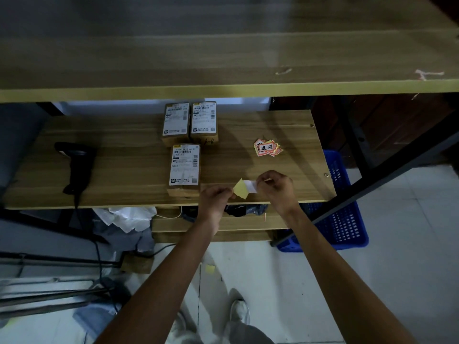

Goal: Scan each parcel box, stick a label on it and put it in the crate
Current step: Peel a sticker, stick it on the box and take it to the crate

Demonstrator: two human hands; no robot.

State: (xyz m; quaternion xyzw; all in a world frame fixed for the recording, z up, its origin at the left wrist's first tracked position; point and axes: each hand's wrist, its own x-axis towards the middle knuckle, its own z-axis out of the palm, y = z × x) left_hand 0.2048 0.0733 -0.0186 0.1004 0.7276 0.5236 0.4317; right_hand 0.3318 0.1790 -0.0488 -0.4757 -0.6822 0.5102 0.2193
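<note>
Three brown parcel boxes with white shipping labels lie on the wooden shelf (124, 170): two side by side at the back (175, 122) (204, 120) and one nearer box (185, 167) at the front edge. My left hand (215, 197) pinches a yellow backing paper (241, 189). My right hand (275, 187) pinches a white label (250, 186) that is partly peeled off the yellow paper. Both hands hover just right of the nearer box. A pile of red-and-white stickers (267, 147) lies farther back on the right. A black handheld scanner (75, 165) lies on the shelf's left side.
A blue plastic crate (347, 219) stands on the floor at the right, partly under the shelf and behind a black frame bar (367, 180). A wide wooden board (223, 58) overhangs above. White bags, cables and clutter lie below on the left.
</note>
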